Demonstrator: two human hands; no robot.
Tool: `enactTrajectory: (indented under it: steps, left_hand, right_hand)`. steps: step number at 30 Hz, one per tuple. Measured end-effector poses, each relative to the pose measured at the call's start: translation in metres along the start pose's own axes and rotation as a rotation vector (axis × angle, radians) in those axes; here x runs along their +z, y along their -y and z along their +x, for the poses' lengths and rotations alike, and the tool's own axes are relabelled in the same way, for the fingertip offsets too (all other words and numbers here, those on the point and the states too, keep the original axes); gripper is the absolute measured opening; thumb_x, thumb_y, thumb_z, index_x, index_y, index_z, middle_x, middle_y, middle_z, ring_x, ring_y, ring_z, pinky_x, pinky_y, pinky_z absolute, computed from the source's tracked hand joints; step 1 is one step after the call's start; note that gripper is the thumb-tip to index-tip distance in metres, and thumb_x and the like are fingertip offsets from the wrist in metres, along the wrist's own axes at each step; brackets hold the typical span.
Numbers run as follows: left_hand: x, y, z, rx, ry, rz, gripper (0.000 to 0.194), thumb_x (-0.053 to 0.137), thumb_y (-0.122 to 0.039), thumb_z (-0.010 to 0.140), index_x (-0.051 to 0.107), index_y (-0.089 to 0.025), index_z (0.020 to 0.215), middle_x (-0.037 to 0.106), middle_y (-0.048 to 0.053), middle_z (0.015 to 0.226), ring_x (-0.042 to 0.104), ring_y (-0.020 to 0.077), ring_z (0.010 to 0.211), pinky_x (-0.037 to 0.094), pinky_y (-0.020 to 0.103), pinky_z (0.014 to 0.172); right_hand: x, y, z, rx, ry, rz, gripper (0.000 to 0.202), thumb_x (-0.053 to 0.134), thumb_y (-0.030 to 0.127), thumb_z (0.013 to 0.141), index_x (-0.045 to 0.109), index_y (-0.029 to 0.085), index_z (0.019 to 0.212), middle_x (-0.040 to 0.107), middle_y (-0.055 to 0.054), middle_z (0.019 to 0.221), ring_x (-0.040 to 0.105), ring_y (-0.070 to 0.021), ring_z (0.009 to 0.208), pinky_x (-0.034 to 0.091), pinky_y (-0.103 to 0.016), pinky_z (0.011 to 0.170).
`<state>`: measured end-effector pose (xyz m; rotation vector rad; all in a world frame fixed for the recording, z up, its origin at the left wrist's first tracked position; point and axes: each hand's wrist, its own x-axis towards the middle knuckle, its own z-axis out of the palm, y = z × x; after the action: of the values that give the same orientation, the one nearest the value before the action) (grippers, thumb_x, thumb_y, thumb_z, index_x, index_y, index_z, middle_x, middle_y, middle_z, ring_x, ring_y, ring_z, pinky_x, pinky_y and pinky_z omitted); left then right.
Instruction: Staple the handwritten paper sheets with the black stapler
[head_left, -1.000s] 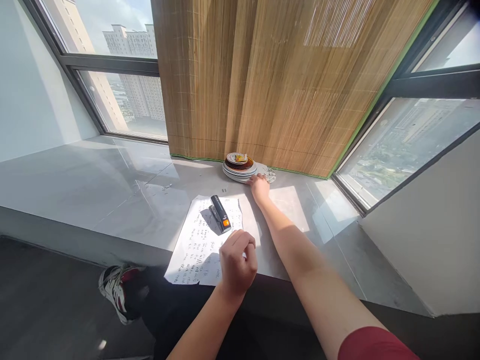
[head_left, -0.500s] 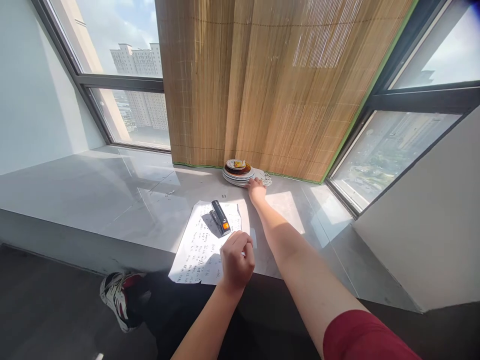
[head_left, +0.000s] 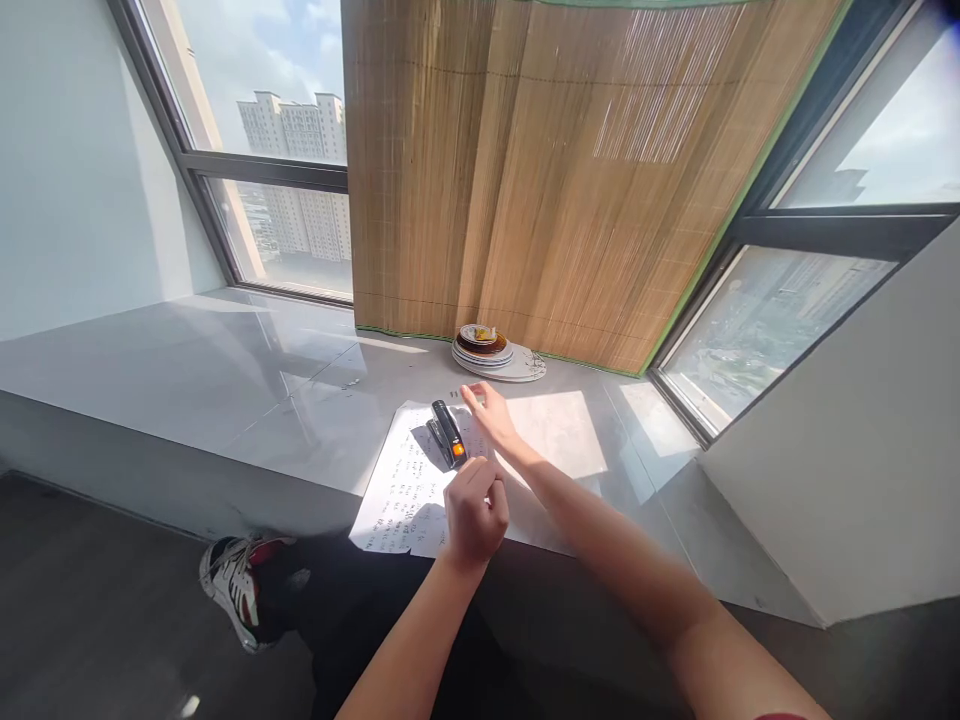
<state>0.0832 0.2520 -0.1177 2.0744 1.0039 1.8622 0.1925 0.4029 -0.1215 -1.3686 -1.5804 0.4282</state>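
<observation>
Stapler (head_left: 449, 434) on handwritten paper (head_left: 397, 500), right hand (head_left: 487, 412) just beside.

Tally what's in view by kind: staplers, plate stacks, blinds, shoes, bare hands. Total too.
Stapler: 1
Plate stack: 1
Bamboo blind: 1
Shoe: 1
Bare hands: 2, left hand and right hand
Total: 6

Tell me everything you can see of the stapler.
The stapler is slim and black, apparently plastic, with an orange patch near its end toward the person. It lies on the handwritten paper, slanting, its other end toward the curtain, and casts a shadow to the left. Neither hand grips it: the right hand is beside it, and the left hand is close to the orange end; whether that one touches is unclear.
</observation>
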Motion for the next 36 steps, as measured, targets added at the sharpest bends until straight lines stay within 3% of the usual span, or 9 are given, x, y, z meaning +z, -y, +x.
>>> enactTrajectory:
  steps: [4, 6, 9, 13, 17, 22, 26, 30, 36]
  left_hand:
    - [0.0, -0.002, -0.003, 0.002, -0.003, 0.003, 0.029, 0.043, -0.002, 0.089, 0.044, -0.023, 0.069, 0.049, -0.001, 0.064, 0.046, 0.0161, 0.061, 0.033, 0.03, 0.062]
    - [0.0, -0.003, -0.004, -0.007, 0.01, -0.002, 0.029, 0.043, -0.003, 0.088, 0.045, -0.023, 0.068, 0.051, -0.001, 0.064, 0.047, 0.0163, 0.061, 0.034, 0.03, 0.062]
    - [-0.001, 0.003, 0.011, -0.063, 0.015, -0.041, 0.029, 0.044, -0.006, 0.086, 0.044, -0.024, 0.064, 0.049, -0.001, 0.06, 0.046, 0.0161, 0.058, 0.034, 0.03, 0.06]
    - [-0.009, 0.036, 0.062, -0.205, -0.068, -0.01, 0.026, 0.044, -0.011, 0.085, 0.048, -0.023, 0.062, 0.054, 0.0, 0.061, 0.051, 0.0165, 0.06, 0.038, 0.029, 0.064]
    - [-0.016, 0.086, 0.099, -0.386, -0.025, 0.158, 0.026, 0.044, -0.008, 0.083, 0.056, -0.024, 0.066, 0.063, 0.001, 0.069, 0.059, 0.0179, 0.068, 0.044, 0.029, 0.071]
    - [-0.018, 0.119, 0.074, -0.465, 0.233, 0.473, 0.032, 0.048, -0.009, 0.088, 0.076, -0.023, 0.092, 0.077, 0.013, 0.106, 0.066, 0.0306, 0.11, 0.05, 0.041, 0.096]
    - [-0.021, 0.121, 0.052, -0.424, 0.403, 0.584, 0.031, 0.055, -0.018, 0.094, 0.079, -0.022, 0.114, 0.067, 0.018, 0.143, 0.053, 0.0386, 0.137, 0.039, 0.052, 0.117]
    - [-0.013, 0.115, 0.05, -0.455, 0.411, 0.516, 0.028, 0.061, -0.026, 0.096, 0.077, -0.022, 0.118, 0.064, 0.017, 0.149, 0.043, 0.0405, 0.146, 0.024, 0.057, 0.127]
    - [0.008, 0.099, 0.053, -0.592, 0.358, 0.441, 0.032, 0.066, -0.026, 0.093, 0.076, -0.02, 0.123, 0.057, 0.022, 0.154, 0.019, 0.0523, 0.157, -0.001, 0.075, 0.123]
  right_hand:
    - [0.027, 0.021, -0.04, -0.027, 0.145, -0.063, 0.031, 0.073, 0.042, 0.084, 0.07, 0.024, 0.109, 0.072, -0.01, 0.105, 0.066, -0.0275, 0.096, 0.052, -0.04, 0.085]
    - [0.03, 0.024, -0.041, 0.008, 0.183, -0.119, 0.012, 0.067, 0.034, 0.086, 0.068, 0.023, 0.091, 0.069, -0.007, 0.086, 0.06, -0.0228, 0.077, 0.048, -0.035, 0.073]
    - [0.02, 0.024, -0.03, 0.018, 0.238, -0.123, 0.013, 0.06, 0.028, 0.087, 0.059, 0.023, 0.075, 0.059, -0.001, 0.07, 0.047, -0.0164, 0.064, 0.038, -0.031, 0.062]
    - [0.004, 0.018, -0.02, -0.004, 0.232, -0.065, 0.019, 0.059, 0.028, 0.088, 0.054, 0.021, 0.071, 0.058, 0.001, 0.069, 0.046, -0.0146, 0.067, 0.036, -0.028, 0.061]
    - [0.006, 0.014, -0.024, -0.011, 0.156, -0.094, 0.023, 0.058, 0.024, 0.088, 0.051, 0.024, 0.067, 0.056, 0.001, 0.065, 0.047, -0.0163, 0.065, 0.041, -0.031, 0.063]
    - [-0.001, 0.008, -0.026, -0.035, 0.171, -0.127, 0.021, 0.061, 0.024, 0.088, 0.055, 0.024, 0.068, 0.062, -0.001, 0.069, 0.052, -0.019, 0.066, 0.048, -0.034, 0.066]
    - [-0.023, 0.001, -0.033, -0.096, 0.243, -0.143, 0.012, 0.063, 0.031, 0.09, 0.065, 0.024, 0.081, 0.07, -0.002, 0.084, 0.06, -0.0197, 0.075, 0.051, -0.033, 0.075]
    - [-0.039, -0.007, -0.043, -0.195, 0.224, -0.139, 0.016, 0.067, 0.036, 0.087, 0.067, 0.022, 0.095, 0.072, -0.004, 0.091, 0.063, -0.0215, 0.081, 0.052, -0.036, 0.078]
    - [-0.048, -0.023, -0.037, -0.13, 0.135, -0.122, 0.017, 0.062, 0.029, 0.09, 0.072, 0.024, 0.102, 0.075, -0.005, 0.09, 0.066, -0.0237, 0.08, 0.054, -0.039, 0.08]
